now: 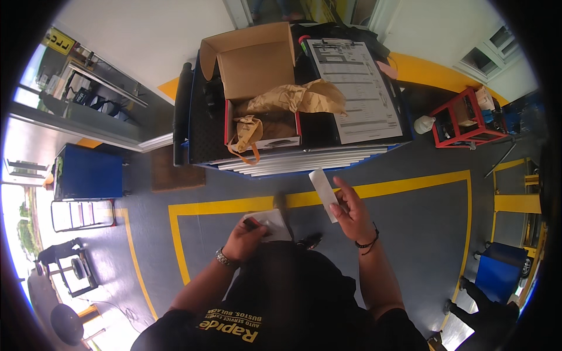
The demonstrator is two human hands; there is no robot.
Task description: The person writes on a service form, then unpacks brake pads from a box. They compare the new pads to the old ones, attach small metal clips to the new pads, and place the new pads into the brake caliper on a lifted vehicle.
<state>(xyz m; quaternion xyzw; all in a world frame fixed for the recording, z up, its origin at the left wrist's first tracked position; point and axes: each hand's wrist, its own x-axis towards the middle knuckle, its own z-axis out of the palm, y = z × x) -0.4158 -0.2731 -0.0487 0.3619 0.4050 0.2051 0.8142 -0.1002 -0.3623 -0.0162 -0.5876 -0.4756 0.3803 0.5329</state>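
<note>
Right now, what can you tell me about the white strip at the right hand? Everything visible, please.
The white strip is long, narrow and looks flat, perhaps paper or card; no marking can be made out. It slants, its upper end leaning left and standing free. The right hand holds it, the thumb against its right edge toward the lower end; whether the other fingers touch it is unclear.

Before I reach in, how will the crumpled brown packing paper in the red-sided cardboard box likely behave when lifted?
The crumpled brown packing paper is probably light for its bulk, since it looks like thin, loosely bunched sheet. It should flex yet keep some shape, judging by the creased end reaching past the box. Its irregular folds make rolling unlikely.
</note>
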